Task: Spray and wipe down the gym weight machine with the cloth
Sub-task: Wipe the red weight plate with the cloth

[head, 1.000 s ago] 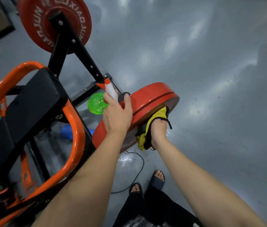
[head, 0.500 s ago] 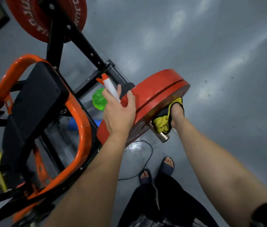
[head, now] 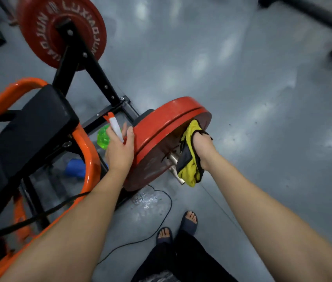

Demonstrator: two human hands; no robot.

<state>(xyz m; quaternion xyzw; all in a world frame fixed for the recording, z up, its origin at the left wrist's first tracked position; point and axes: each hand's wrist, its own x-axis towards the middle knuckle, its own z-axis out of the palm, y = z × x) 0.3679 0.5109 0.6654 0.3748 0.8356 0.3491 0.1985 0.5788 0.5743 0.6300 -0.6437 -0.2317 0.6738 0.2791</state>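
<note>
A red weight plate (head: 161, 123) sits on a steel sleeve (head: 174, 159) of the orange and black machine (head: 87, 159). My right hand (head: 202, 147) grips a yellow cloth with black trim (head: 189, 171) and presses it against the plate's outer face, near the upper rim. My left hand (head: 120, 147) holds a spray bottle (head: 114, 125) with a white and orange head and a green body, and its thumb rests against the plate's inner edge. Most of the bottle is hidden behind my hand.
A second red plate (head: 63, 31) hangs on the black frame at the top left. The black seat pad (head: 30, 127) is to the left. A blue object (head: 75, 169) lies under the frame. A black cable (head: 161, 220) and a wet patch (head: 146, 200) are on the grey floor by my sandalled feet (head: 177, 226).
My right hand has slid the cloth up the plate's face toward the upper rim. My left hand has kept the bottle beside the plate. The camera view has shifted.
</note>
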